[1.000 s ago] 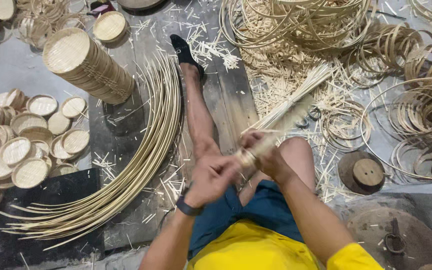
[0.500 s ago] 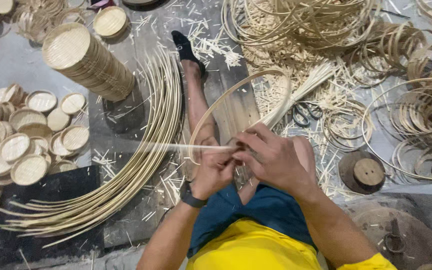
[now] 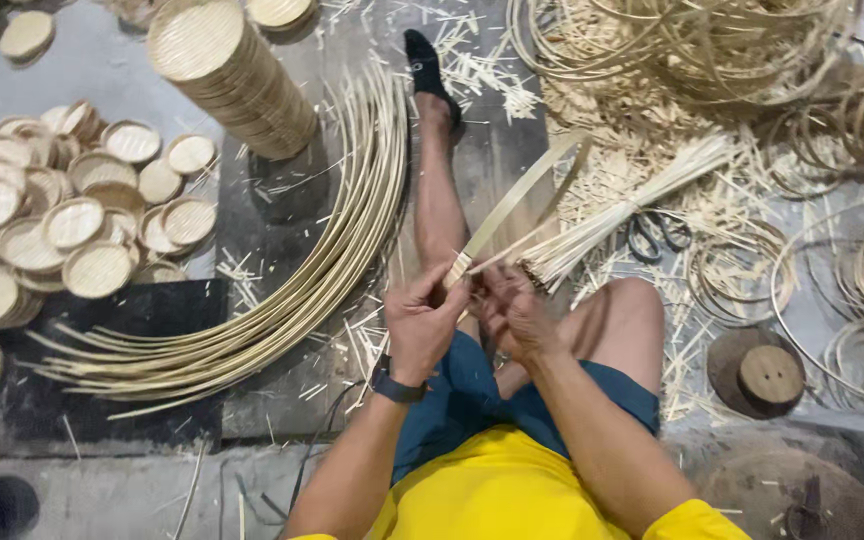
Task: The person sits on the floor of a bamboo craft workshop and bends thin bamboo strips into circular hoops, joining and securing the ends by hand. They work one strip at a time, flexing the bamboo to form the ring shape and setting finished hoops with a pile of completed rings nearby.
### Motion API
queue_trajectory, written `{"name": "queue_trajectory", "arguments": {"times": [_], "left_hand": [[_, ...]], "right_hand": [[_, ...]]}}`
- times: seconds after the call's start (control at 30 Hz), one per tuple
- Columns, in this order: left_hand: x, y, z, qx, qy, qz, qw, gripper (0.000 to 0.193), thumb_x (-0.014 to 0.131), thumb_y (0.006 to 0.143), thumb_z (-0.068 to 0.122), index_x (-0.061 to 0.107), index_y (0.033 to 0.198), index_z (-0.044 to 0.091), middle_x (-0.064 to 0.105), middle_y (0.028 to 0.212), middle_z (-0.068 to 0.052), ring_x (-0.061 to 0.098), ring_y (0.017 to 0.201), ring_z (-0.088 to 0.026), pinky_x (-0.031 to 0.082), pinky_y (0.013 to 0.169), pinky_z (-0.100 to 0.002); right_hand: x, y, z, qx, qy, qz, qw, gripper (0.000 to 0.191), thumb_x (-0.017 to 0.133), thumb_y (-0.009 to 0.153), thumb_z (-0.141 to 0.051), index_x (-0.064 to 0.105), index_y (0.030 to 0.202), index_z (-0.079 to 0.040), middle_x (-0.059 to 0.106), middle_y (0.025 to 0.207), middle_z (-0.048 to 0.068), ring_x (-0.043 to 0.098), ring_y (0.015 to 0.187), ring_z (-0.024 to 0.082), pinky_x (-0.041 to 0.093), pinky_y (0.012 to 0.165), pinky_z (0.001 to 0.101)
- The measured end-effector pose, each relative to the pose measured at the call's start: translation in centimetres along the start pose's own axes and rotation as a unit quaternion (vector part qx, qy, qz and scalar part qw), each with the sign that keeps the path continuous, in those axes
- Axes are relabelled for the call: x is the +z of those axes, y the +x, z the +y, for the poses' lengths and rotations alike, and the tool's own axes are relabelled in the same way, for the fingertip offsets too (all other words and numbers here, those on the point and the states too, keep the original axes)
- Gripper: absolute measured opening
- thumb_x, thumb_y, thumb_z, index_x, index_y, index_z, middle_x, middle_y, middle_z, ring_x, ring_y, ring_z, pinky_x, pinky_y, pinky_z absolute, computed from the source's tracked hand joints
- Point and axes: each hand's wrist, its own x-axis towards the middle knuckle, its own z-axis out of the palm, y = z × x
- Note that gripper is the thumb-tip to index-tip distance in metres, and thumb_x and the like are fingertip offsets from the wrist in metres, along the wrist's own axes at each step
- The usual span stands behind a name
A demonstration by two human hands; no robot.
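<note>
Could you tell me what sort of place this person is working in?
Most likely a bamboo or rattan weaving workshop, with work done seated on the floor. Both hands, left hand and right hand, bend a bamboo strip, beside a pile of long curved strips, stacked woven round lids and coiled hoops.

Seated on the floor, a person bends a flat bamboo strip (image 3: 512,205) with both hands.

The left hand (image 3: 420,322) and right hand (image 3: 512,312) pinch the strip's ends together above the lap. A sheaf of long curved splints (image 3: 337,255) lies left of the outstretched leg; woven round lids (image 3: 72,225) crowd the floor's left edge.
</note>
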Motion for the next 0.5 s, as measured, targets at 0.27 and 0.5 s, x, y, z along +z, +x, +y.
{"name": "queue_trajectory", "arguments": {"times": [0.27, 0.5], "left_hand": [[-3.1, 1.4, 4.2, 0.271, 0.302, 0.098, 0.909, 0.033, 0.079, 0.078, 0.011, 0.077, 0.111, 0.007, 0.062, 0.109, -0.01, 0.058, 0.101, -0.03, 0.045, 0.089, -0.044], [-6.8, -0.7, 3.2, 0.077, 0.366, -0.137, 0.917, 0.027, 0.073, 0.096, 0.033, 0.076, 0.11, 0.011, 0.072, 0.097, -0.014, 0.069, 0.09, -0.034, 0.054, 0.082, -0.044]], "right_hand": [[6.2, 2.0, 4.4, 0.06, 0.047, -0.063, 0.995, 0.027, 0.061, 0.1, -0.011, 0.065, 0.127, -0.01, 0.071, 0.116, 0.004, 0.069, 0.101, 0.017, 0.057, 0.091, 0.0348], [3.4, 3.6, 3.0, -0.087, -0.573, -0.018, 0.815, 0.014, 0.069, 0.096, -0.015, 0.077, 0.103, -0.007, 0.075, 0.091, 0.009, 0.072, 0.085, 0.018, 0.057, 0.075, 0.0324]]}}
